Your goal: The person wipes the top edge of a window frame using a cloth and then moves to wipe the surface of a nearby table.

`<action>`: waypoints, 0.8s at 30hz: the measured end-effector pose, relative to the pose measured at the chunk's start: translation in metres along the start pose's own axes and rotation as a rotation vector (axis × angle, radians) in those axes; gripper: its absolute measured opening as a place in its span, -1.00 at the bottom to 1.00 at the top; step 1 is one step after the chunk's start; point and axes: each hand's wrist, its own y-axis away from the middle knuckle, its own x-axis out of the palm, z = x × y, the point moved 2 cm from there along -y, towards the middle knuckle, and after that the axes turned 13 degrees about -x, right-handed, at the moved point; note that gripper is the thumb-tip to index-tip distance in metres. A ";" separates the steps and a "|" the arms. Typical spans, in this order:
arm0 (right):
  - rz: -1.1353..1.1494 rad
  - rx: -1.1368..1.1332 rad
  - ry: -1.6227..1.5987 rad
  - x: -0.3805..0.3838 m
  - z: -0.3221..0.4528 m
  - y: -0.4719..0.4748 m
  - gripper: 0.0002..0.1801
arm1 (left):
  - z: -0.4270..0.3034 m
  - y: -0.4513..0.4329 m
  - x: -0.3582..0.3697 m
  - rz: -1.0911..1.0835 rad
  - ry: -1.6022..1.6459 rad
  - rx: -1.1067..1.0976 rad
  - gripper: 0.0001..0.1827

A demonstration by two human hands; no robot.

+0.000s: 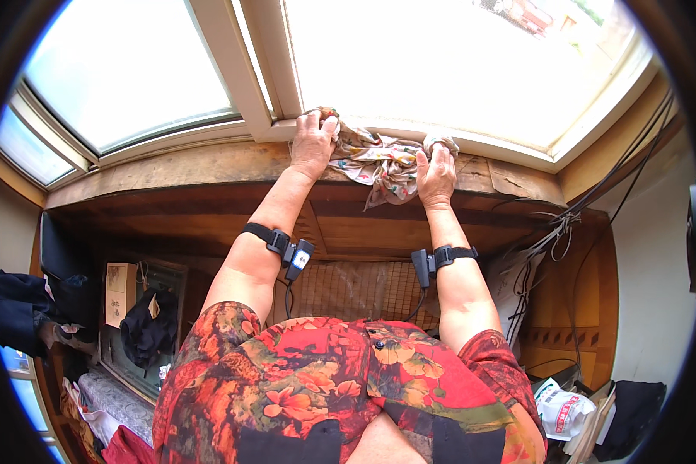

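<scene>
A crumpled patterned cloth [377, 153] stretches between my two hands along the bottom rail of a window frame [487, 145]. My left hand [313, 142] grips its left end, close to the foot of the upright window post [278, 64]. Bunched in my right hand [438, 171] is the other end, which rests against the rail. The cloth's middle sags over the worn wooden sill [220, 165] and hangs past its front edge. My fingertips are partly hidden in the folds.
Loose cables [568, 217] hang at the right, beside the sill's end. Below the sill is wood panelling [371, 232]. At the lower left, a box [119, 293] and dark clothing [148, 327] lie on a glass-topped surface. A white plastic bag [562, 409] sits lower right.
</scene>
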 end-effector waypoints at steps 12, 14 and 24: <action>0.012 -0.035 0.035 -0.002 -0.011 0.005 -0.56 | -0.058 -0.020 0.019 0.113 0.180 0.316 -0.80; -0.011 -0.043 0.018 -0.003 -0.012 0.005 -0.57 | -0.024 -0.019 0.009 0.098 0.018 0.276 -0.82; 0.039 -0.049 0.017 -0.001 -0.003 0.002 -0.43 | 0.026 -0.008 -0.008 -0.022 -0.091 0.101 -0.85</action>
